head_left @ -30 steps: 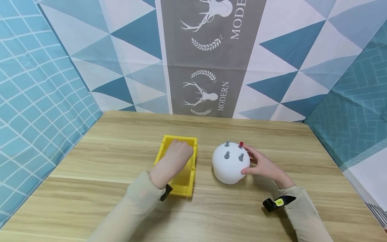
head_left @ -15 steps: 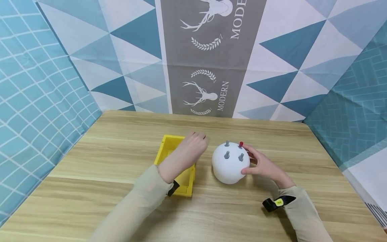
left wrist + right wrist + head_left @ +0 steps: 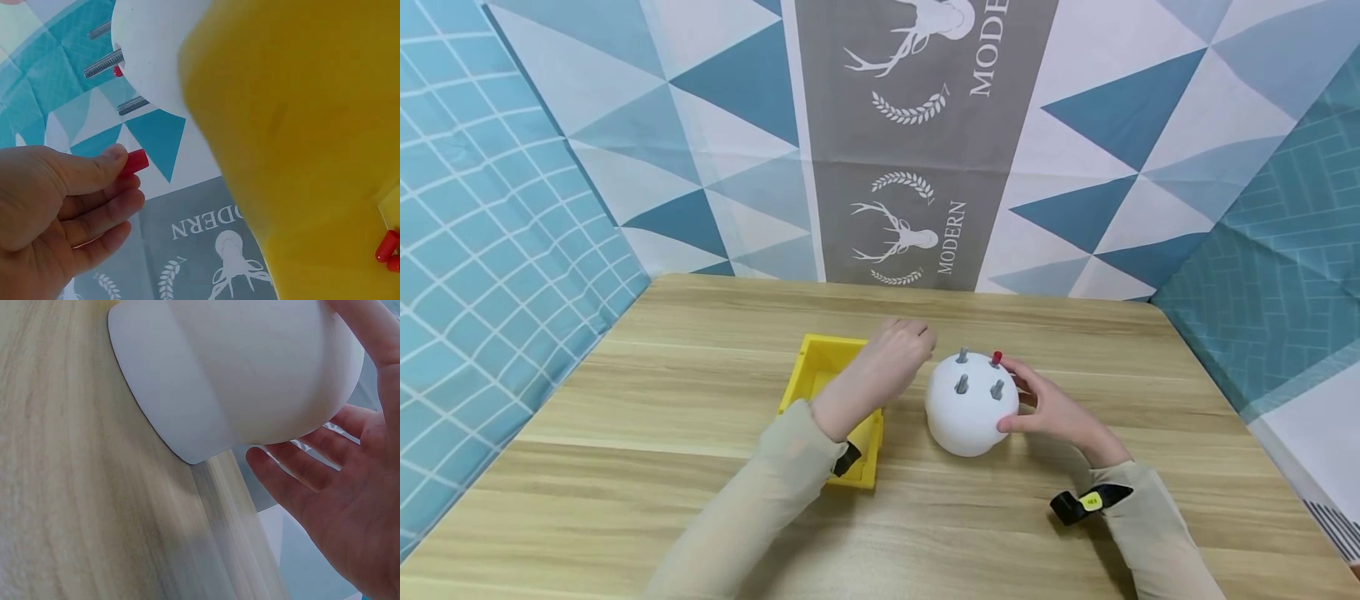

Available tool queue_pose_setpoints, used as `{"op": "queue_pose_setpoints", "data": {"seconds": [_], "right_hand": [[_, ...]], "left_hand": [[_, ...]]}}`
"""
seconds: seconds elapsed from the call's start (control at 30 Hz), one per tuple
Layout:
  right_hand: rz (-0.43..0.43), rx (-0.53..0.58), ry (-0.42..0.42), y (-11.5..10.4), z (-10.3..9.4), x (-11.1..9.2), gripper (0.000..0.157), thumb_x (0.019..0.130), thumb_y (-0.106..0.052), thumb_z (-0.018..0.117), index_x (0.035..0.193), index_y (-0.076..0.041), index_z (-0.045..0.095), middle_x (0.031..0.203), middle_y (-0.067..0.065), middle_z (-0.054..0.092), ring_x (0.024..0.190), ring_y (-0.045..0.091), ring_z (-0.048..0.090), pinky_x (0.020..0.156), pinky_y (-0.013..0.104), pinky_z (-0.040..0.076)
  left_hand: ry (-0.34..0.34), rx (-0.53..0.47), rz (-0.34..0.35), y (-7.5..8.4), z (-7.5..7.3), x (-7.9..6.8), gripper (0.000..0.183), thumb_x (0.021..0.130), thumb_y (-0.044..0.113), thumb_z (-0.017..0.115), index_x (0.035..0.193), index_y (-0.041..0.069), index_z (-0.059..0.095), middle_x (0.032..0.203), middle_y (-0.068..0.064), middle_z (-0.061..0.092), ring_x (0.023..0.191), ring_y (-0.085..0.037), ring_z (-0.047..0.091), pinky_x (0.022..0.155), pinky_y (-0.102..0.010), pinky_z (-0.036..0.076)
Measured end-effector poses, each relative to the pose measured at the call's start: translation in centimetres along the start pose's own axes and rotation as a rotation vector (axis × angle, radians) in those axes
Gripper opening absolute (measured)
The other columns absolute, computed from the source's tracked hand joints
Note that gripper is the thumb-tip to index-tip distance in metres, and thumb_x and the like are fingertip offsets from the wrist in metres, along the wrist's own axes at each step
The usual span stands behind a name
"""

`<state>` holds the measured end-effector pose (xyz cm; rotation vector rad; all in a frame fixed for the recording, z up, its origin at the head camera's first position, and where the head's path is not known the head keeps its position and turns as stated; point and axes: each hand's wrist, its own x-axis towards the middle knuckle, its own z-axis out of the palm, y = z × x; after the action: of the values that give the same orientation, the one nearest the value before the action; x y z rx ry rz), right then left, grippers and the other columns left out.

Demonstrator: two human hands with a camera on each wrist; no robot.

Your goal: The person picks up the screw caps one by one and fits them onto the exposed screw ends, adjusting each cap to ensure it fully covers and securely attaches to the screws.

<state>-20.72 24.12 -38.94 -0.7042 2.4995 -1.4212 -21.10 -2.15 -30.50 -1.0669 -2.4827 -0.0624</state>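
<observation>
At the ten o'clock side of the white dome (image 3: 967,423), the left hand (image 3: 880,367) pinches a red cap (image 3: 136,162) between thumb and forefinger, the cap's end poking out beyond the fingertips and the other fingers loosely bent. Cap and dome stand apart, with the dome at four o'clock from this hand. At the dome's three o'clock side, the right hand (image 3: 1048,411) holds it, thumb and fingers spread wide around the curved wall.

On top of the dome rise four threaded studs (image 3: 962,385), set out in a square. One, between one and two o'clock, wears a fitted cap (image 3: 997,358) of red; the three at about half past ten, half past seven and half past four are bare metal. The dome's flat base rests on the wooden table (image 3: 625,417).

Toward eight o'clock from the left hand sits a yellow bin (image 3: 835,340), partly covered by the forearm; loose red caps (image 3: 387,246) lie inside it. Each wrist carries a black strap (image 3: 1075,506) near a beige sleeve (image 3: 760,492). Beyond the table at twelve o'clock hangs a cloth (image 3: 737,167) printed with triangles and stag heads.
</observation>
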Motion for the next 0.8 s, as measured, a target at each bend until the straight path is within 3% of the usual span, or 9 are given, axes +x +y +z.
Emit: {"op": "queue_pose_setpoints", "data": {"seconds": [0.37, 0.8], "right_hand": [[0.001, 0.000, 0.003, 0.2, -0.1, 0.0, 0.083, 0.074, -0.017, 0.074, 0.140, -0.006, 0.026, 0.138, 0.018, 0.035, 0.121, 0.037, 0.041, 0.097, 0.054, 0.036], [0.009, 0.007, 0.000, -0.1, 0.0, -0.1, 0.084, 0.074, -0.019, 0.075, 0.141, -0.006, 0.025, 0.140, 0.018, 0.033, 0.123, 0.039, 0.039, 0.097, 0.055, 0.035]], "left_hand": [[0.009, -0.049, -0.011, 0.5, 0.3, 1.3, 0.006, 0.084, 0.012, 0.063, 0.088, 0.009, 0.066, 0.084, 0.000, 0.066, 0.078, -0.012, 0.059, 0.071, -0.026, 0.044], [0.021, -0.115, -0.027, 1.0, 0.4, 2.1, 0.004, 0.087, 0.011, 0.059, 0.088, 0.008, 0.062, 0.085, -0.001, 0.067, 0.075, -0.014, 0.061, 0.067, -0.027, 0.044]]}}
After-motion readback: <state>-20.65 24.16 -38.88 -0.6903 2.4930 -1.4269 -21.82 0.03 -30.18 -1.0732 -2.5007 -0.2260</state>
